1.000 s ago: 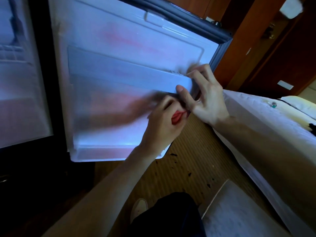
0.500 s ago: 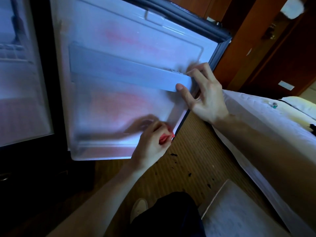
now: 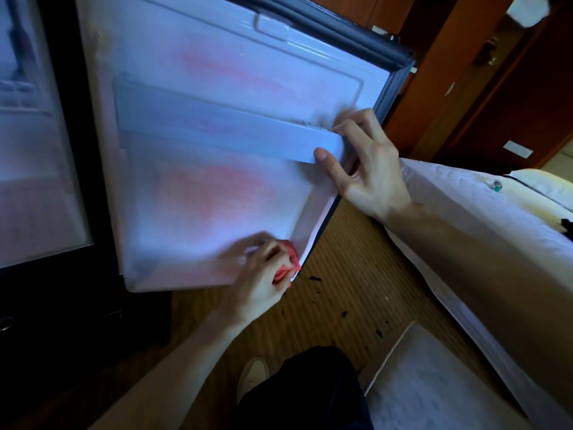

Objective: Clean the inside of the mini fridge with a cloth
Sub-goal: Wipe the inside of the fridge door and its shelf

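The mini fridge door (image 3: pixel 217 88) stands open, its white inner liner facing me. A pale shelf rail (image 3: pixel 217 131) runs across the middle of it. My left hand (image 3: pixel 257 277) grips a red cloth (image 3: pixel 286 265) and presses it against the liner's lower right corner. My right hand (image 3: pixel 369 169) holds the door's right edge, thumb on the end of the rail and fingers wrapped behind it. The fridge interior (image 3: pixel 28 150) shows at the far left, dim and blurred.
A bed with white sheets (image 3: pixel 465 206) lies to the right, close to the door's edge. Dark crumbs (image 3: pixel 316 279) dot the woven floor mat below the door. A pale flat panel (image 3: pixel 434 383) lies at lower right. My shoe (image 3: pixel 252 375) and dark trouser leg are at the bottom.
My left hand with the red cloth has slid down the liner from just under the rail to the lower right corner. My right hand has stayed on the door edge.
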